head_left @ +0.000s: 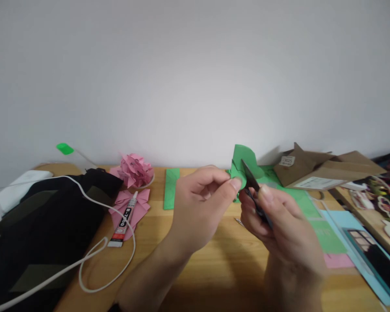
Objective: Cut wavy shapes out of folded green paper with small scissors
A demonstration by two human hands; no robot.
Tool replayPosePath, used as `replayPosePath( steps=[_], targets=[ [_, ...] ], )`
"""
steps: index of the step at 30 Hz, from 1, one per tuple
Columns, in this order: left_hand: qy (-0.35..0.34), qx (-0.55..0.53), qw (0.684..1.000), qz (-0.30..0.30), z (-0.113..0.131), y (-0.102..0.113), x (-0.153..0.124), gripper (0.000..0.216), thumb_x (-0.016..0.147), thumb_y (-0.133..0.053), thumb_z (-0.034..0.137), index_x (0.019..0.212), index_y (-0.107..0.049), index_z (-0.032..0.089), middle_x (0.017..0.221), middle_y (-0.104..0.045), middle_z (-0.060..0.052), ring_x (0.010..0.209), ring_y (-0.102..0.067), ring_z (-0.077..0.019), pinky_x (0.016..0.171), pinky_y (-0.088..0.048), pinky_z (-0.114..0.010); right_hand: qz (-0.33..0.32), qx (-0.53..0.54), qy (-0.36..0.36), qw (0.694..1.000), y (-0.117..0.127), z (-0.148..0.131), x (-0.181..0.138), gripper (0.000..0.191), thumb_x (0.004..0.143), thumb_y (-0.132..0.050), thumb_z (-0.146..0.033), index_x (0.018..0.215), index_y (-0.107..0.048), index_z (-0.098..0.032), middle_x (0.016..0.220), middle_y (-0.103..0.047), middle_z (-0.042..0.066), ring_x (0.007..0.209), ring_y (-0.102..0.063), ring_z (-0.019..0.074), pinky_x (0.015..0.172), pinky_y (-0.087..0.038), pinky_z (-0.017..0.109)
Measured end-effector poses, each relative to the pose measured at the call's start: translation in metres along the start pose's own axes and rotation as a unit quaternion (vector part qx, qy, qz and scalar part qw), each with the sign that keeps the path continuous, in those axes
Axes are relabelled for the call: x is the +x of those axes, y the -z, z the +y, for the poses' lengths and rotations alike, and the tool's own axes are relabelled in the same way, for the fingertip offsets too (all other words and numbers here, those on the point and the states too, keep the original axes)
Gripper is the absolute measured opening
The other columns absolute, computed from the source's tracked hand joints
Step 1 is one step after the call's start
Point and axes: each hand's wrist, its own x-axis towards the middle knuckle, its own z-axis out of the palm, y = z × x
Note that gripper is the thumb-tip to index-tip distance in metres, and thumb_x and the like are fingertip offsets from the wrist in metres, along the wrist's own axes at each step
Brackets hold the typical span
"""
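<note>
Raised above the wooden desk, a piece of green paper [243,158] is pinched between the thumb and fingers of my left hand [203,203]. My right hand [284,229] grips dark scissors [251,175], whose blades lie against the paper close to my left thumb. The handles are mostly hidden in my right fingers. Behind my left hand a green paper strip [171,190] lies on the desk. More green paper [325,236] is spread to the right of my right hand.
Pink paper flower [134,170] and glue tube [123,221] on pink paper [143,212] lie left. White cable [107,281] loops over dark cloth [61,225]. Cardboard box [321,171], light-blue sheet [339,219] and phone-like dark object [377,260] sit right. A pale wall [195,86] stands behind.
</note>
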Motion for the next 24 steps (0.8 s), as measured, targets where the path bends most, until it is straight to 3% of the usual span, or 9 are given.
replayPosePath(
  steps=[24],
  targets=[
    [-0.006,-0.008,0.999,-0.051,0.0064,0.0101,0.0058,0.022,0.078,-0.065,0.013,0.056,-0.059,0.015,0.055,-0.053,0.002,0.055,-0.047,-0.0079,0.052,-0.039,-0.023,-0.04,0.048,-0.018,0.998,-0.0001,0.0003,0.0012,0.043,0.093,-0.052,-0.048,0.063,-0.045,-0.019,0.045,-0.025,-0.009,0.039,-0.013,0.0042,0.037,-0.009,0.021]
  ],
)
